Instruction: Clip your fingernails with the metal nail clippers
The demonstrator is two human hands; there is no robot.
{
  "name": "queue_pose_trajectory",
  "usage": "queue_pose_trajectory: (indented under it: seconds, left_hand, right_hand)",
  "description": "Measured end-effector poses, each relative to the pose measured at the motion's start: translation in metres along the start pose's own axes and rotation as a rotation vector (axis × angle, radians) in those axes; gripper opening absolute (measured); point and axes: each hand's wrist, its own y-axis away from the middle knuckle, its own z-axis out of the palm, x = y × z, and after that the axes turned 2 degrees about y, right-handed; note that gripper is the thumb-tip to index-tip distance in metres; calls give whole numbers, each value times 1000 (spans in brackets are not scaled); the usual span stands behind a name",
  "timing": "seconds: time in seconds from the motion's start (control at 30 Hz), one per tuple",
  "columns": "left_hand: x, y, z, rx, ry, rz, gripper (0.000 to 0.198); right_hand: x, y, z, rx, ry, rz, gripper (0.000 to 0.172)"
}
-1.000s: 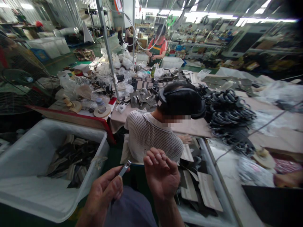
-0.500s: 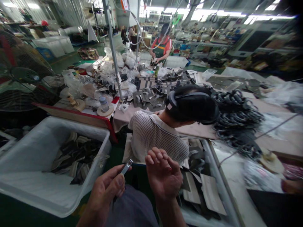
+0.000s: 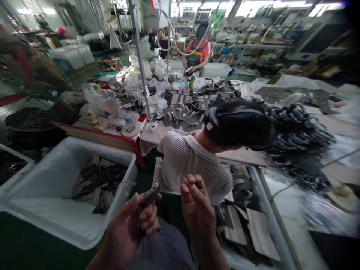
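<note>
My left hand (image 3: pixel 132 225) is closed around a small metal nail clipper (image 3: pixel 150 195), its jaws pointing up and to the right. My right hand (image 3: pixel 198 212) is raised just to the right of it, back toward me, fingers bent and pressed together with the tips curled forward; nothing shows in it. The clipper's tip is a short gap from those fingers. Both hands hover over my lap, covered in grey cloth (image 3: pixel 165 251).
A person in a striped shirt (image 3: pixel 194 161) and headset sits just ahead with their back to me. A white tub (image 3: pixel 42 195) of dark cut pieces stands left. A cluttered table (image 3: pixel 157 108), a floor fan (image 3: pixel 30 97) and another person (image 3: pixel 198 50) lie beyond.
My left hand has tightened its grip and turned the clipper more edge-on. My right hand's fingers have drawn closer together. The view has drifted left, so the scene sits further right.
</note>
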Motion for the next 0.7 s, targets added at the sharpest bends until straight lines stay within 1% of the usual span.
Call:
queue_pose_trajectory:
  seconds: [0.07, 0.13, 0.23, 0.3, 0.4, 0.5, 0.7]
  left_hand:
    - [9, 0, 2, -46, 178, -3, 62]
    - [18, 0, 3, -56, 294, 31, 57]
    - [26, 0, 4, -50, 385, 79, 42]
    - [27, -1, 4, -61, 425, 79, 35]
    - [24, -3, 2, -54, 444, 81, 32]
    - [20, -5, -1, -26, 393, 113, 34]
    - [19, -5, -3, -5, 312, 168, 44]
  right_hand:
    - [2, 2, 1, 10, 29, -6, 41]
    - [4, 3, 3, 9, 42, -12, 40]
    - [6, 5, 6, -5, 64, -18, 36]
    - [7, 6, 7, -8, 85, -20, 37]
    - [10, 8, 9, -19, 119, -6, 33]
    - [14, 9, 9, -29, 144, 24, 27]
    - [24, 10, 6, -32, 161, 59, 28]
